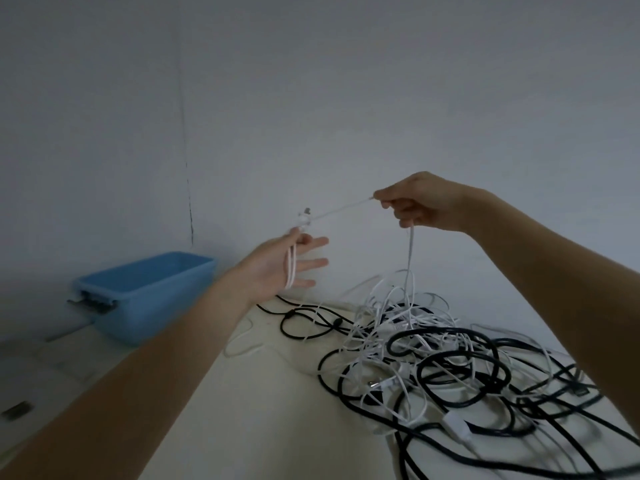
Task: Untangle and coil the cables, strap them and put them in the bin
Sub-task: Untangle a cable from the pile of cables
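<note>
Blue plastic bin: a rectangular blue plastic bin (145, 292) sits at the left by the wall, dark latch on its near end, well apart from the cables.
Tangle: a heap of thin white and thicker black cables (433, 355) sprawls over the cream tabletop (263, 410) at the right — nothing lies between it and the bin.
Writing: none legible.
White cable: 1 thin white cable (339, 211) runs taut between both hands, long axis nearly level, rising slightly rightward; its tail drops straight into the tangle.
Left hand (287, 263): palm up, fingers spread, white loops draped across them — plug end just above.
Right hand (422, 202): pinches the cable, fingers curled.
</note>
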`<action>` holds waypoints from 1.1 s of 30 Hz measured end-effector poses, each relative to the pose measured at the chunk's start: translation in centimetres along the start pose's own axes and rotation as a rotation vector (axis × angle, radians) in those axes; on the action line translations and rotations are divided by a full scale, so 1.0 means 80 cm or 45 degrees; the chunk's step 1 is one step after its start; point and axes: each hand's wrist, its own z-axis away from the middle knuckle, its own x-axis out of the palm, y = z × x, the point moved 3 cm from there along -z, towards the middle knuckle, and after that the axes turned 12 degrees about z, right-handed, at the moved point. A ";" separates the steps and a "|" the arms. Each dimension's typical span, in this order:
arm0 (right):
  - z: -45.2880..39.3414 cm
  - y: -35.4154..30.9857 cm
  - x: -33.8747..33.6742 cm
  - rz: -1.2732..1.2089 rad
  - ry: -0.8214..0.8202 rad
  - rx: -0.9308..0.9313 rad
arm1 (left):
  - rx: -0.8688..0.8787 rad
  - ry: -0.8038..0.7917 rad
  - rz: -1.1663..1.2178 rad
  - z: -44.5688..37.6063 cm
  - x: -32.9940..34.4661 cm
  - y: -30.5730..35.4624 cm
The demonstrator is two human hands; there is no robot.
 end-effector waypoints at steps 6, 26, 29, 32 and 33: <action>0.002 0.001 -0.031 -0.058 0.226 -0.094 | 0.009 0.123 0.044 -0.004 -0.036 0.006; 0.024 0.061 0.139 0.114 -0.185 -0.076 | 0.092 0.313 0.570 -0.021 0.029 0.019; 0.025 0.051 0.136 -0.082 -0.130 -0.074 | 0.070 0.235 0.332 -0.020 0.036 0.013; 0.018 0.036 0.140 -0.193 -0.024 -0.056 | 0.018 0.244 0.093 -0.027 0.044 -0.006; 0.015 0.032 0.143 -0.158 -0.019 -0.041 | 0.011 0.268 0.063 -0.029 0.048 -0.012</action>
